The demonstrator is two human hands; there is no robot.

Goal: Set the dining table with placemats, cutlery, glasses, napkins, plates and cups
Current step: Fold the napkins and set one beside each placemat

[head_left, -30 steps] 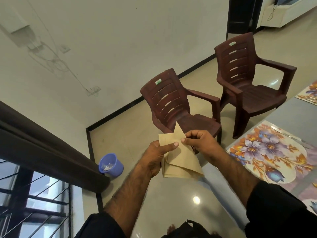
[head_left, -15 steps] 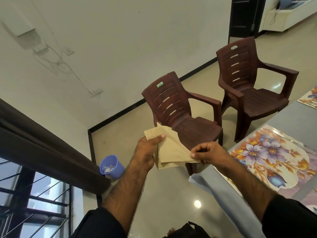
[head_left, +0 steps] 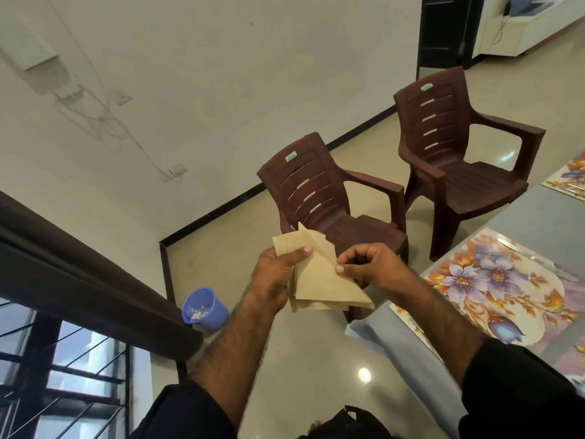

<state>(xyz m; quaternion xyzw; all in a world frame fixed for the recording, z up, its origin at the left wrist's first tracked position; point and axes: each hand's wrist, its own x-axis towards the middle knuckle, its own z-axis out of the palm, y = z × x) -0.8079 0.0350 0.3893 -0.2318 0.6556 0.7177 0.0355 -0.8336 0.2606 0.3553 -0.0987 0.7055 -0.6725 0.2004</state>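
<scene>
Napkins: tan paper napkins (head_left: 319,280), folded into triangles, stacked, edges fanned.
Left hand (head_left: 278,277): grip holds the stack, thumb on top.
Right hand (head_left: 368,264): grip pinches one napkin's edge.

We see both forearms reaching up toward 12 o'clock, dark sleeves at the elbows. Left hand (head_left: 278,274) grips with thumb laid flat across the front; right hand (head_left: 367,264), at its 3 o'clock, pinches with curled fingers.
</scene>
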